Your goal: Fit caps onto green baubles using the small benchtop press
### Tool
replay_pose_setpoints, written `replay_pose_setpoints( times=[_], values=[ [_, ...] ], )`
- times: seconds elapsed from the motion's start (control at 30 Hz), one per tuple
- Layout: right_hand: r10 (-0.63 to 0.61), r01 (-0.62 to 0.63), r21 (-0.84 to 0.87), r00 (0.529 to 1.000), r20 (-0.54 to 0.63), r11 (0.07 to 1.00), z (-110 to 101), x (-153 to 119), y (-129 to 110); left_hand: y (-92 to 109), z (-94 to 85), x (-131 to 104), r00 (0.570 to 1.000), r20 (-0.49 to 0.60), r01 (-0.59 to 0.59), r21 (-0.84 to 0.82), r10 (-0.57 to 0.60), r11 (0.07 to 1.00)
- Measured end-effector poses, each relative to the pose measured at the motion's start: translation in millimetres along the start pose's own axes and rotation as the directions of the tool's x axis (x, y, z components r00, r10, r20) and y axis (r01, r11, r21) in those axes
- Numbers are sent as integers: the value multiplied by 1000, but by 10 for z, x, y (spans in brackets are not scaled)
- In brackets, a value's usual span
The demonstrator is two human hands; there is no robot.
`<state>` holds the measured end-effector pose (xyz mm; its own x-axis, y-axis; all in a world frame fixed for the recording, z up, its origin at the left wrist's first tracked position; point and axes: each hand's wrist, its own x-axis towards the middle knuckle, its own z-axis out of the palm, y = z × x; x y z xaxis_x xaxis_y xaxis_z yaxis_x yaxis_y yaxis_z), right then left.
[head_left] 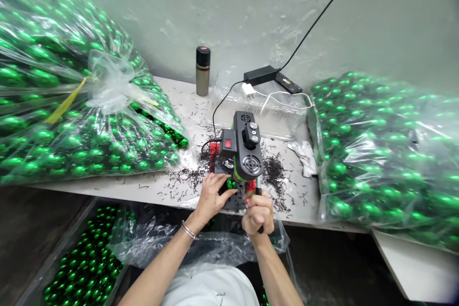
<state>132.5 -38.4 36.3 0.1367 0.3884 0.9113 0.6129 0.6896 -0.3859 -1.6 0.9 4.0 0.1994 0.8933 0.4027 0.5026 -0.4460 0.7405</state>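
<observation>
A small black bench machine (247, 146) with round vents and a red switch (228, 144) stands near the table's front edge. Under its head sits a shiny green ball (231, 183). My left hand (214, 192) has thumb and fingers closed on that ball from the left. My right hand (258, 214) is wrapped round a black lever handle (258, 196) at the machine's right side. The machine's head hides part of the ball and whatever tool is above it. Red parts (250, 185) show at the machine's base.
Big clear bags of green balls stand left (89, 143) and right (373, 153). Black shavings (274, 172) litter the white table (143, 189). Behind are a bottle (202, 71), a power adapter (261, 74) and cables. Below left, a lined container holds more green balls (86, 258).
</observation>
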Motion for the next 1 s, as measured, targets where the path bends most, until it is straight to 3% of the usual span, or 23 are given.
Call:
replay_pose_setpoints(
  times=[0.23, 0.37, 0.43, 0.57, 0.67, 0.73, 0.8, 0.9, 1.0],
  values=[
    [-17, 20, -41, 997, 79, 999, -36, -28, 11, 15, -1, 17, 1000, 4, 18, -25, -18, 1000],
    [-15, 17, -32, 999, 48, 999, -98, 175, -82, 49, 7, 51, 999, -7, 50, -55, -50, 997],
    [31, -31, -17, 999, 23, 999, -140, 388, -184, 75, -10, 13, 997, -18, 78, -67, -80, 995],
    [269, -269, 6, 963, 31, 963, -177, 786, -395, 106, -157, -259, 996, -45, 74, -31, -76, 997],
    [283, -283, 14, 959, -4, 959, -138, 864, -471, 63, -381, -392, 998, -69, -8, 66, 12, 998],
    [259, -260, -3, 965, -32, 966, -106, 823, -479, 0, -571, -277, 993, -102, -39, 151, 54, 988],
    [237, -238, -18, 971, -37, 971, -89, 759, -466, -84, -766, 14, 988, -144, -22, 267, 63, 963],
    [203, -203, -28, 979, -23, 979, -96, 690, -431, -233, -995, 562, 998, -52, 50, 538, -26, 841],
    [200, -200, -21, 980, -16, 980, -110, 660, -403, -373, -1091, 916, 996, -16, 77, 601, -85, 795]
  ],
)
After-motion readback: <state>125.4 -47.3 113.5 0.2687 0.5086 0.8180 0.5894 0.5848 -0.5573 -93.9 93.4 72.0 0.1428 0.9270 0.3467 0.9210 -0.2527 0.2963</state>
